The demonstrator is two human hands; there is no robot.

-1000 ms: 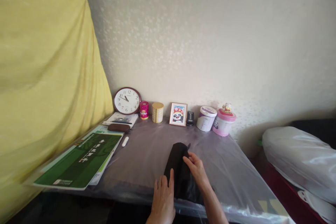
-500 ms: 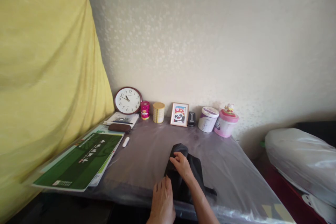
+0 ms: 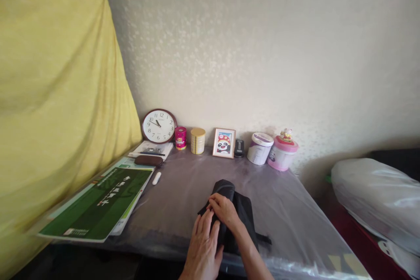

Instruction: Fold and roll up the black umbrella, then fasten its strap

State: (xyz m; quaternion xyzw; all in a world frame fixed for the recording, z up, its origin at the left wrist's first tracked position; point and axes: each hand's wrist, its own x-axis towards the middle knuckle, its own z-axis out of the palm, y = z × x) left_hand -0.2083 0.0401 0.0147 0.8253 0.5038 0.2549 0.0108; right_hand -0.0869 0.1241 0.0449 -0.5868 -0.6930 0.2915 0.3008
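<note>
My left hand [image 3: 204, 232] lies over the left side of the black cloth [image 3: 244, 212], fingers slightly spread. My right hand [image 3: 227, 213] reaches across the cloth, fingers bent, tips beside the left fingertips; I cannot tell whether they pinch fabric. The cloth lies at the near edge of the desk [image 3: 179, 194], its left part rolled or folded, a strap [image 3: 263, 239] protruding right. Handling, as judged: light, soft, probably slippery, not fragile; hold the rolled layers from both sides. The green book [image 3: 95, 203] lies along the left edge; the picture frame [image 3: 224, 143] stands near the far edge.
</note>
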